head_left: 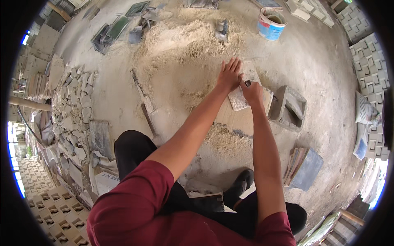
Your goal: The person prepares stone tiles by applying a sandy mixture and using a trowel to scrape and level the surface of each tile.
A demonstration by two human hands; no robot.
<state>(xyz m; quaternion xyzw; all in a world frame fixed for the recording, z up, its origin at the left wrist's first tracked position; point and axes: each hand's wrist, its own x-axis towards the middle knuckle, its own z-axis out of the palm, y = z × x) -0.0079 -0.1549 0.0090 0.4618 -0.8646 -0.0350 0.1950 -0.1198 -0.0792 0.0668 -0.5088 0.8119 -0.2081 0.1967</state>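
Observation:
My left hand (pixel 230 75) lies flat with its fingers stretched out, at the far left edge of a pale, powder-covered slab (pixel 239 101) on the floor. Just to its right, my right hand (pixel 252 92) is closed in a fist over the slab. A small dark round end shows at its thumb side; the rest of what it grips is hidden. Beneath and beside the slab is a wider pale board (pixel 230 117) dusted with powder. Right of my right hand stands a grey rectangular trough (pixel 303 107) with a flat piece leaning inside.
Sandy powder (pixel 176 39) is heaped beyond my hands. Farther off are a blue-and-white bucket (pixel 271 32) and green metal moulds (pixel 118 27). A long-handled tool (pixel 148 119) lies left. Broken pieces (pixel 74 98) are piled at far left; thin plates (pixel 307 169) lean at right.

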